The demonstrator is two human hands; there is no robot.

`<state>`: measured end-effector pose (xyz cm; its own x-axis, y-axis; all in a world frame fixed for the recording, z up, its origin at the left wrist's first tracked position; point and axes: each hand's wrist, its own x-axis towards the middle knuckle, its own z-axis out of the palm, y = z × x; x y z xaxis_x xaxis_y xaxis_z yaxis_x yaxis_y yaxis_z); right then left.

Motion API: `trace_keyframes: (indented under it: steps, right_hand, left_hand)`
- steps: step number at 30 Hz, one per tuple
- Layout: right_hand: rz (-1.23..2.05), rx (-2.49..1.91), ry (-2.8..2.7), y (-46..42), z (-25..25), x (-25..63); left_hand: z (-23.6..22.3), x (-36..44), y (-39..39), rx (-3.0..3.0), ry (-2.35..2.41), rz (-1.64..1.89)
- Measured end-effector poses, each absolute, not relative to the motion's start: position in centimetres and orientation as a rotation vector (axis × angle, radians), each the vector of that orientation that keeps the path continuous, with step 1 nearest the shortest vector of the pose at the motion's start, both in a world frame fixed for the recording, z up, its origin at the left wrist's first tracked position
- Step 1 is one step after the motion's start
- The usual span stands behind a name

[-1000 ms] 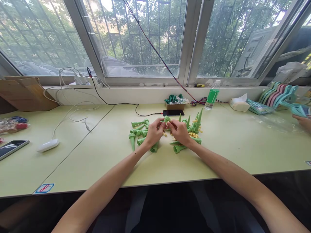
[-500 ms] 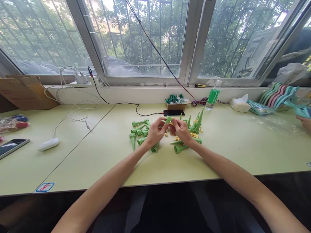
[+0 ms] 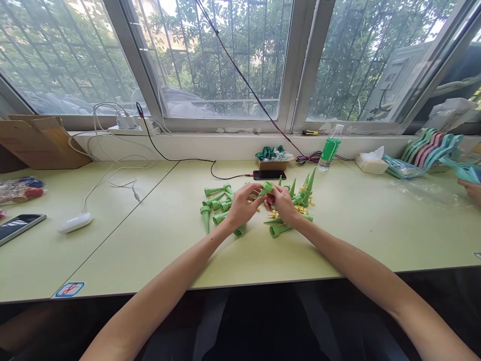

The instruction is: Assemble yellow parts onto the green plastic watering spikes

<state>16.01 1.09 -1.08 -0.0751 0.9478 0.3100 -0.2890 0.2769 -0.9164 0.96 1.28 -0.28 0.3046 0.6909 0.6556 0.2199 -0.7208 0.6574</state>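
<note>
Over the middle of the pale green table (image 3: 150, 255), grips a green plastic cone (image 3: 266, 187) in the fingers of the left hand (image 3: 244, 203), with its wide end up and toward the right. Has the right hand (image 3: 284, 203) just beside that wide end, thumb and fingers drawn close; cannot tell, with the fingertips partly hidden, about any small piece pinched there. Has other green cones (image 3: 205, 216) lying loosely to the left of the left hand. Shows small yellow pieces (image 3: 302, 209) scattered near the right hand, among green spikes (image 3: 310, 186), several with points up. Beyond the hands, shows a black phone (image 3: 269, 175) lying flat with a cable at its left end, and a small cardboard box (image 3: 276, 165) behind it. Farther right, shows a green-labelled bottle (image 3: 330, 148), a tissue pack (image 3: 371, 163) and, at the edge, another person's hand (image 3: 470, 190).
</note>
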Motion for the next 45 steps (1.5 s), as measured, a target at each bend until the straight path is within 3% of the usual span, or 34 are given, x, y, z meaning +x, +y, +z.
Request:
trace_keyframes:
  steps: [9,16,22,45]
  right_hand:
    - [1.104,-0.791,-1.227,0.8,-0.7,16.0]
    - [0.764,-0.911,-1.290,0.8,-0.8,16.4]
    - [0.459,-1.017,-1.543,0.1,-0.8,16.6]
    - [0.527,-1.011,-1.565,0.1,-0.4,16.8]
  left_hand:
    - [-0.2,1.0,1.2,2.232,0.854,1.421]
    - [0.6,0.9,1.0,2.216,1.033,1.482]
    - [0.2,0.8,1.1,2.124,1.017,1.314]
    - [0.1,0.4,1.1,2.257,0.842,1.216]
